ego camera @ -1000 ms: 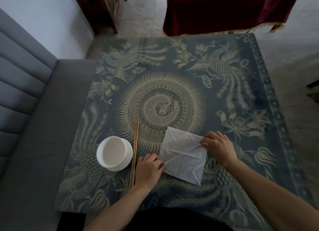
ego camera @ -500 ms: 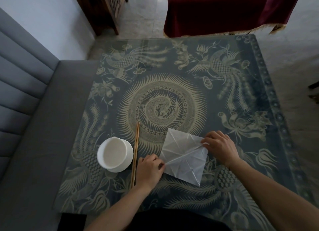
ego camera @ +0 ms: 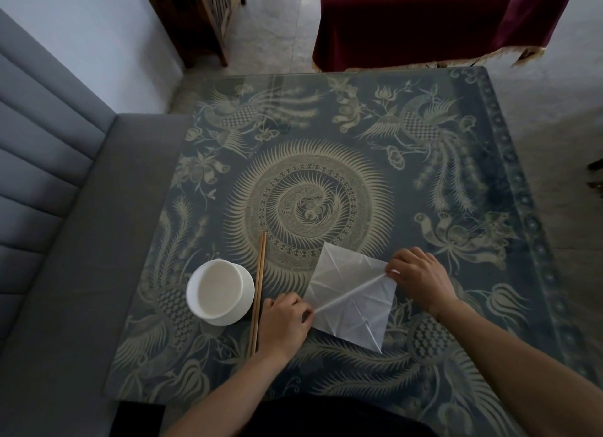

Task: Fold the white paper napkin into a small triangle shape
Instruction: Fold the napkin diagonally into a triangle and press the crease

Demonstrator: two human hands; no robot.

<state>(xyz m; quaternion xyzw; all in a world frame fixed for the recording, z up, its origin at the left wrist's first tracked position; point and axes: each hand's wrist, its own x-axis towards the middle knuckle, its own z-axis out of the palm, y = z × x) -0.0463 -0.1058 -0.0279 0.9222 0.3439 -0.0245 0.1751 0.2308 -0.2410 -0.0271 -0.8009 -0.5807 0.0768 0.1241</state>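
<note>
The white paper napkin (ego camera: 350,293) lies unfolded as a creased square, turned like a diamond, near the front of the table (ego camera: 359,116). A raised diagonal crease runs across it from lower left to upper right. My left hand (ego camera: 284,325) pinches the napkin's left corner at one end of that crease. At the right corner, my right hand (ego camera: 419,278) pinches the other end. Both hands rest on the tabletop.
A white bowl (ego camera: 220,291) stands left of my left hand, with a pair of wooden chopsticks (ego camera: 258,289) lying between them. A grey sofa (ego camera: 52,208) borders the table's left side. Dark red cloth-covered furniture (ego camera: 440,18) stands beyond the far edge.
The diagonal crease has become sharper and more raised as both hands pinch its ends; the hands stayed at the two corners. The napkin has barely shifted.
</note>
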